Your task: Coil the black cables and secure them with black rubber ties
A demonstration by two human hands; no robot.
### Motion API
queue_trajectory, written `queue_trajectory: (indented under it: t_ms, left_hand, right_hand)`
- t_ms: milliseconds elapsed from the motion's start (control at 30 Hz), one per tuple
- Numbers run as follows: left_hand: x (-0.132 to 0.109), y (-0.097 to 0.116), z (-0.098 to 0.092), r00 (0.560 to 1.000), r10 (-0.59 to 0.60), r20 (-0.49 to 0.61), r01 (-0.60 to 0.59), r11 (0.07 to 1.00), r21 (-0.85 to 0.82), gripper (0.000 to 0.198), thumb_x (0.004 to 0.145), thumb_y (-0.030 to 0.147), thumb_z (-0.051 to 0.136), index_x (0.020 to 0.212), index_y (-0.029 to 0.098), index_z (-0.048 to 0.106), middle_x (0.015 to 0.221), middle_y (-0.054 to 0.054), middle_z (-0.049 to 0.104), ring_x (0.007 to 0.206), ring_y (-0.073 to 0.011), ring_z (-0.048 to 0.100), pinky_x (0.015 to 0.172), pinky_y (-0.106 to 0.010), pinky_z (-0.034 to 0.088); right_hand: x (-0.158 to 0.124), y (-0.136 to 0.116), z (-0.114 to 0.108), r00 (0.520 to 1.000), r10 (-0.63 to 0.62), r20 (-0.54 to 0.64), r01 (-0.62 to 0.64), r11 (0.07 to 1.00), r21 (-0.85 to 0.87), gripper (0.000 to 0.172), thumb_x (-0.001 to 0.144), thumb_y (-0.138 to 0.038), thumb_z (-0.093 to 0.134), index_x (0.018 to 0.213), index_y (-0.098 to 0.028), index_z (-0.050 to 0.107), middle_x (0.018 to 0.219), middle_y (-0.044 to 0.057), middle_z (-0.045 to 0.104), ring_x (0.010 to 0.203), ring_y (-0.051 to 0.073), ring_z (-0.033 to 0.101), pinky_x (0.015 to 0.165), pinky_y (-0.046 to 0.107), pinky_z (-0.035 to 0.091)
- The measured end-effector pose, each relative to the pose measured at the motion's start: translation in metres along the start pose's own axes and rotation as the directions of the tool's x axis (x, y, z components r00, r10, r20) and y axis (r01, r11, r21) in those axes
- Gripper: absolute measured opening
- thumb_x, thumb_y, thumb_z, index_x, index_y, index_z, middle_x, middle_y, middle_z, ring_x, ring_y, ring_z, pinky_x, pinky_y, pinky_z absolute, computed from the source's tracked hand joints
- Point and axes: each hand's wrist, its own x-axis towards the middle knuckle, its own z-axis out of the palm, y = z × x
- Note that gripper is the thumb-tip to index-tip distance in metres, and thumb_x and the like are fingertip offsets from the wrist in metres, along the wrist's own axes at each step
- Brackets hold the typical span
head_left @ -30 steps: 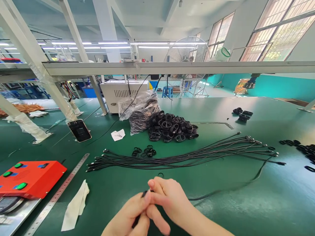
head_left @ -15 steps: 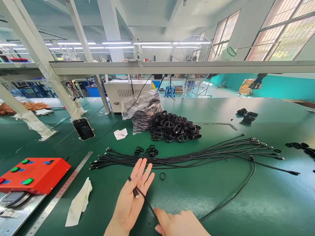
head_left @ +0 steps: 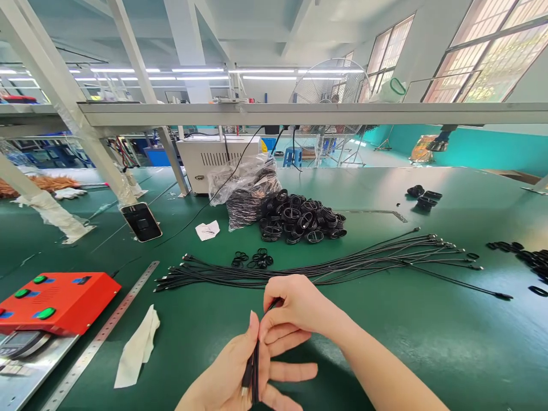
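A black cable (head_left: 256,374) runs folded along my left palm, its metal-tipped plug pointing down. My left hand (head_left: 229,365) holds it against the palm with the thumb, while the other fingers stretch to the right. Above, my right hand (head_left: 295,311) pinches the upper part of the same cable between thumb and forefinger, touching my left thumb. Just behind the hands, a bundle of black cables (head_left: 342,273) lies across the table. Small black rings (head_left: 259,260) sit beyond it, and a heap of black coiled bands (head_left: 299,218) lies further back.
A red box with green buttons (head_left: 60,302) stands left, beside a metal ruler (head_left: 103,337) and a cream scrap (head_left: 137,348). A phone (head_left: 141,221) leans on a post. More black pieces (head_left: 524,260) lie far right. A metal shelf beam (head_left: 274,114) crosses above the table.
My right hand has moved up and over to my left hand, bringing the cable's long part with it. The cable now lies folded in my left hand, with the thumb closed on it.
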Motion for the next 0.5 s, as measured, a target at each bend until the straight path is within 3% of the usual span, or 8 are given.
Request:
queue_trajectory:
  t_ms: [100,200,267,333,400,500]
  left_hand:
    - [0.000,-0.001,0.002,1.000,-0.006,0.006,0.006,1.000,-0.020,0.071,0.094,0.059,0.018,0.130,0.010,0.056,0.144,-0.020,0.048,0.116,-0.0363,0.060,0.074,-0.040,0.061]
    - [-0.006,0.002,0.000,0.999,-0.027,0.046,0.029,0.999,-0.036,0.063,0.099,0.043,0.013,0.128,0.007,0.057,0.132,-0.022,0.059,0.103,-0.0287,0.069,0.066,-0.031,0.062]
    - [-0.013,0.010,-0.005,0.990,0.076,0.119,-0.068,0.995,-0.075,0.058,0.101,0.031,0.010,0.131,0.010,0.055,0.134,-0.018,0.058,0.104,-0.0254,0.069,0.067,-0.028,0.062]
    - [-0.022,0.021,-0.010,0.943,0.295,0.156,-0.271,0.949,-0.158,0.055,0.101,0.027,0.007,0.140,0.017,0.044,0.146,-0.011,0.046,0.120,-0.0254,0.058,0.078,-0.032,0.060]
    - [-0.030,0.033,-0.016,0.874,0.470,0.122,-0.432,0.867,-0.248,0.052,0.101,0.032,0.006,0.149,0.021,0.023,0.153,-0.005,0.032,0.136,-0.0248,0.038,0.093,-0.038,0.053]
    - [-0.037,0.046,-0.027,0.802,0.595,0.048,-0.555,0.773,-0.308,0.053,0.101,0.036,0.007,0.151,0.020,-0.002,0.156,-0.004,0.021,0.143,-0.0220,0.017,0.109,-0.042,0.037]
  right_hand:
    - [0.002,0.008,0.008,0.999,0.024,-0.029,-0.022,0.999,0.042,0.018,0.074,-0.029,0.075,0.065,-0.019,0.063,0.066,-0.005,0.061,0.063,0.010,0.053,0.057,0.021,0.033]
    - [0.001,0.015,0.009,0.999,0.034,-0.020,-0.033,0.999,0.043,0.018,0.081,-0.034,0.069,0.069,-0.022,0.069,0.068,-0.004,0.063,0.067,0.011,0.055,0.058,0.021,0.034]
    - [-0.003,0.018,0.008,0.997,0.069,-0.024,-0.069,0.998,0.001,0.024,0.090,-0.036,0.057,0.075,-0.024,0.071,0.071,-0.003,0.065,0.069,0.012,0.057,0.059,0.022,0.035]
    - [-0.011,0.019,0.008,0.994,0.112,-0.020,-0.113,0.991,-0.076,0.031,0.095,-0.038,0.048,0.080,-0.024,0.070,0.073,-0.002,0.067,0.068,0.013,0.059,0.058,0.022,0.035]
    - [-0.025,0.017,0.014,0.991,0.134,0.000,-0.133,0.979,-0.155,0.030,0.096,-0.039,0.045,0.084,-0.023,0.067,0.075,-0.001,0.069,0.067,0.015,0.061,0.057,0.022,0.036]
    - [-0.052,0.017,0.033,0.983,0.181,-0.018,-0.179,0.949,-0.260,0.019,0.097,-0.028,0.043,0.099,-0.024,0.061,0.073,0.000,0.071,0.064,0.017,0.066,0.054,0.022,0.035]
